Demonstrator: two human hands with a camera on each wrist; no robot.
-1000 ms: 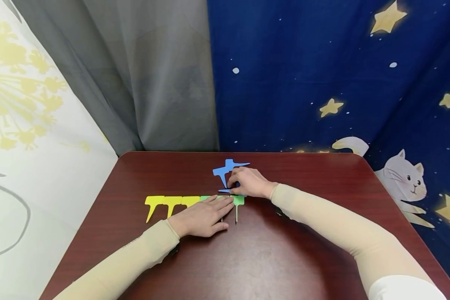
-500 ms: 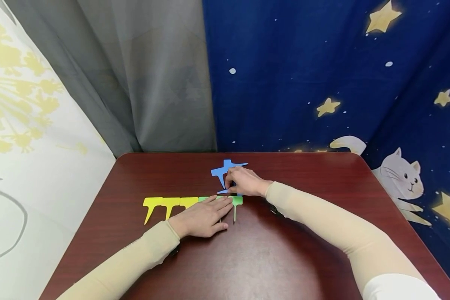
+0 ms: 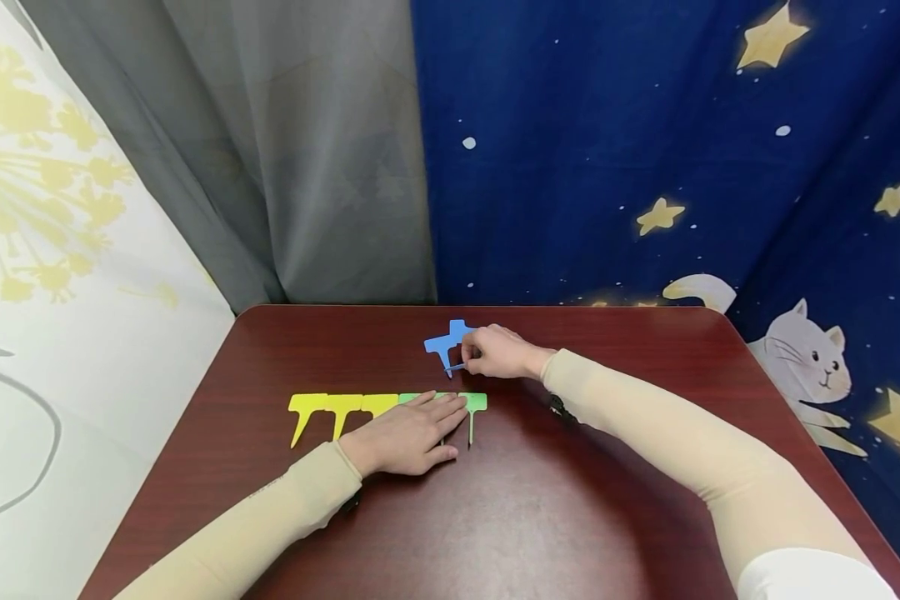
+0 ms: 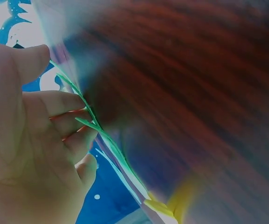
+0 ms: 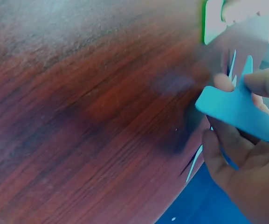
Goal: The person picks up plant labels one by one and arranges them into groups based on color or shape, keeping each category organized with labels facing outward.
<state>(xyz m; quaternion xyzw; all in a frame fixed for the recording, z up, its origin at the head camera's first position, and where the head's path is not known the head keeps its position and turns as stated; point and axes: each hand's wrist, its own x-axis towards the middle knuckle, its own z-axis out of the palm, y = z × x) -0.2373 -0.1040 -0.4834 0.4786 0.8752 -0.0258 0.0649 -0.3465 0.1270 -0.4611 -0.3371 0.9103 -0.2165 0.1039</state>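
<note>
In the right wrist view, a blue T-shaped plant label [image 5: 236, 108] is pinched between the thumb and fingers of my right hand [image 3: 501, 353], raised off the table. The head view shows only its narrow tip past the fingers. Just behind lie more blue plant labels [image 3: 442, 342], partly covered by that hand. My left hand [image 3: 407, 433] lies with fingers extended over the row, touching the green plant labels [image 3: 476, 401] and covering part of them. Leftward, the same row continues with yellow plant labels [image 3: 309, 402], edge to edge, their stems toward me.
Everything lies on a dark red-brown wooden table [image 3: 495, 517]. Past its far edge hang a grey curtain [image 3: 345, 167] and a blue curtain [image 3: 555, 192] with stars. A cat figure [image 3: 806, 350] is printed at the right.
My right hand has lifted the blue label from just behind the green ones and moved it slightly away from me. The left hand has stayed in place.
</note>
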